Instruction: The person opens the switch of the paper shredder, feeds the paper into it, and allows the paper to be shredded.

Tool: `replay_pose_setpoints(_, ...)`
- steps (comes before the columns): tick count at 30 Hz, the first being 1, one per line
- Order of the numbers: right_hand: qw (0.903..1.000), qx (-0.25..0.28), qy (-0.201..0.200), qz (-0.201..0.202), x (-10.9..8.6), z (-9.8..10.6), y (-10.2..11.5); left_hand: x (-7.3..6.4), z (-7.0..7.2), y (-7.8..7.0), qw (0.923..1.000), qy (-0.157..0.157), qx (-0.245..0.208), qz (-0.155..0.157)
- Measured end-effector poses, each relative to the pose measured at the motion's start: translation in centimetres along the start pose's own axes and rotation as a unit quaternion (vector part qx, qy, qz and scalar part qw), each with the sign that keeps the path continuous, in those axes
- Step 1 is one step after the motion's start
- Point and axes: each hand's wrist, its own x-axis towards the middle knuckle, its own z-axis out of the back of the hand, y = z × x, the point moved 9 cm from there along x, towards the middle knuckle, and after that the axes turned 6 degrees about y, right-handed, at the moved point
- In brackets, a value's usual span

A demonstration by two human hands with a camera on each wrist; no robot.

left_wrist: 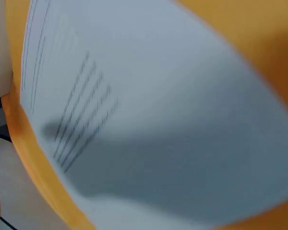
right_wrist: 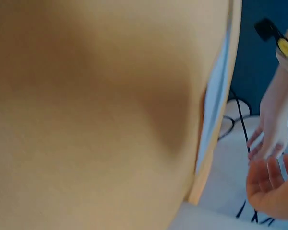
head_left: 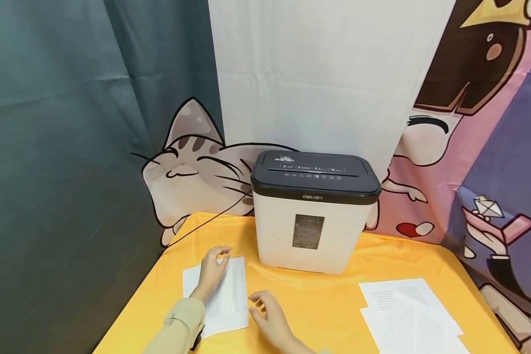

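Note:
My left hand (head_left: 211, 269) is over the printed sheets (head_left: 232, 300) at the left of the table, its fingers loosely bent with nothing between them. Whether its fingertips touch the paper I cannot tell. Just right of those sheets is my right hand (head_left: 270, 314), fingers relaxed and holding nothing. In the right wrist view, the right hand (right_wrist: 273, 189) appears at the right edge, with the left hand (right_wrist: 270, 129) behind it. Beneath the left wrist camera the printed paper (left_wrist: 153, 86) fills most of the view, with a shadow across it.
A white paper shredder (head_left: 270, 231) with a dark slotted top stands at the back of the table, its small window in front. More printed sheets (head_left: 407, 314) lie overlapping at the right on the yellow tablecloth (head_left: 318, 305). A thin black cord (head_left: 203, 223) runs leftward from the shredder.

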Motion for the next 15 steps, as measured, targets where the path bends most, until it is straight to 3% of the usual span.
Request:
replay_pose_setpoints(3, 0.9948, -0.042, 0.092, 0.004, -0.6, -2.2, 0.3, -0.2, -0.4, 0.3, 0.9999, 0.009, -0.003, 0.013)
replay_pose_setpoints(8, 0.9656, -0.162, 0.203, -0.009, -0.9, -4.6, 0.5, -0.3, -1.2, 0.8, 0.9990, 0.029, 0.025, 0.023)
replay_pose_setpoints(11, 0.9572, -0.203, 0.205, -0.019, -0.8, -4.9, 0.2, -0.2, -1.6, 1.2, 0.9985, 0.030, 0.036, 0.029)
replay_pose_setpoints(13, 0.9639, -0.183, 0.188, -0.047, -0.7, -4.7, -0.3, -0.3, -1.9, 1.5, 0.9981, 0.032, 0.039, 0.035)
replay_pose_setpoints(15, 0.9757, -0.127, 0.154, -0.090, -0.5, -4.3, -1.2, -0.3, -2.2, 1.8, 0.9975, 0.039, 0.043, 0.041)
